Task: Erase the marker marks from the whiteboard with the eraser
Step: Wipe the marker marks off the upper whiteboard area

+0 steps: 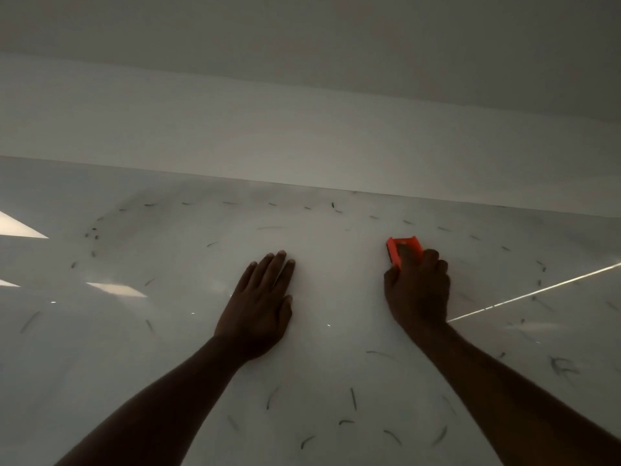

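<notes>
The right hand (418,290) sits right of centre, its grip clamped on the orange eraser (403,251), fingers curled over the top and the thumb on the left side. The eraser sticks out of the grip toward the top of the frame, its long axis running roughly up-frame with a slight lean to the left, and its dark pad faces the whiteboard (174,351); it looks to be resting on the surface.

The left hand (258,304) lies flat on the board at centre with fingers straight and together, holding nothing, probably bracing.

The patch between and just above the two hands looks wiped. What remains is a loose ring of short dark marker marks (353,398) around both hands: an arc along the top edge (332,206), a scatter at the right (541,265), and strokes across the lower frame and at the left.

From the eraser, the closest strokes lie above and to the upper right, on the side its free end points to. The right hand is plainly the nearer one, so an outward sweep up and right seems the likely move.
</notes>
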Available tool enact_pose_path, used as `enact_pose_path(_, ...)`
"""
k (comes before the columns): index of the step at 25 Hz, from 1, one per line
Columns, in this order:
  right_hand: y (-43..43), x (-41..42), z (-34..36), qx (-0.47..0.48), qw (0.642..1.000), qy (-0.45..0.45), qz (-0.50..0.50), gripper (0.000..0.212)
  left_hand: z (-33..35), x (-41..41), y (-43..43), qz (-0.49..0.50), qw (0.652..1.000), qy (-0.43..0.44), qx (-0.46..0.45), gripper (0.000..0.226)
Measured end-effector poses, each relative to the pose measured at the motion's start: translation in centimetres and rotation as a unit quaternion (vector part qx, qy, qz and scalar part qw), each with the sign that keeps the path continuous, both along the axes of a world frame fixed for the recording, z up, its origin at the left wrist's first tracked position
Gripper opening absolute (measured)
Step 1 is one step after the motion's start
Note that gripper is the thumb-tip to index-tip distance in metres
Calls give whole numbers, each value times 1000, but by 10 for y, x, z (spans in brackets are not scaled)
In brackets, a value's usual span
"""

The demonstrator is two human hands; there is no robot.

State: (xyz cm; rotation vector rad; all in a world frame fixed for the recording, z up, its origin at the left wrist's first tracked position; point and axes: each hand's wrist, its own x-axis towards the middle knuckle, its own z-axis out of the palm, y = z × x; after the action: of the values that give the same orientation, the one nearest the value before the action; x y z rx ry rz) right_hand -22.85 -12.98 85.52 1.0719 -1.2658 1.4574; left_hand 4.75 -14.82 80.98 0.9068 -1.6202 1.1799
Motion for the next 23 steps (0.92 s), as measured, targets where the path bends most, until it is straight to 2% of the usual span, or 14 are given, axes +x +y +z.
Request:
enact_pose_path(1,-5,16,-6,-13,1000,15,19,53,-1,1,-3,-5,1000,7,-6,67)
enact_pose_path(2,-12,29,-18,-37,993,109,35,55,-2,2,-6,-1,1000,7,-12,67)
enact_pose_path(4,-21,33,-41,-45,917,394,31,58,-1,5,-9,10,1000,3,-20,67)
enact_pose_path(6,-13,-4,-12,-33,852,523,4,56,-1,3,-9,8,1000,7,-24,68)
enact_pose_path(8,-5,-37,27,-34,919,393,1,56,-3,1,-9,6,1000,11,-25,68)
enact_pose_path(10,-3,-50,55,-38,996,74,34,53,-5,-1,-9,-3,1000,16,-27,67)
enact_pose_path(11,-5,-33,57,-20,998,-36,41,55,-5,-1,-9,-7,999,18,-30,67)
enact_pose_path(12,-9,-8,55,-2,996,-67,52,58,-5,-1,-9,-8,999,19,-28,67)
enact_pose_path(14,-13,48,42,-18,996,69,53,62,-6,0,-9,-13,999,20,-22,68)
enact_pose_path(16,-16,62,44,-10,953,302,20,62,-6,2,-6,-22,999,18,-19,70)
enact_pose_path(17,-12,50,62,9,934,358,11,61,-5,2,-4,-28,999,18,-25,69)
enact_pose_path(19,-5,19,97,19,962,271,2,61,-9,1,-1,-42,998,25,-44,64)
enact_pose_path(21,-4,22,106,-5,998,52,29,58,-10,0,-1,-42,997,32,-54,61)
enact_pose_path(23,-8,79,97,-6,997,41,59,56,-10,2,0,-40,997,33,-58,61)
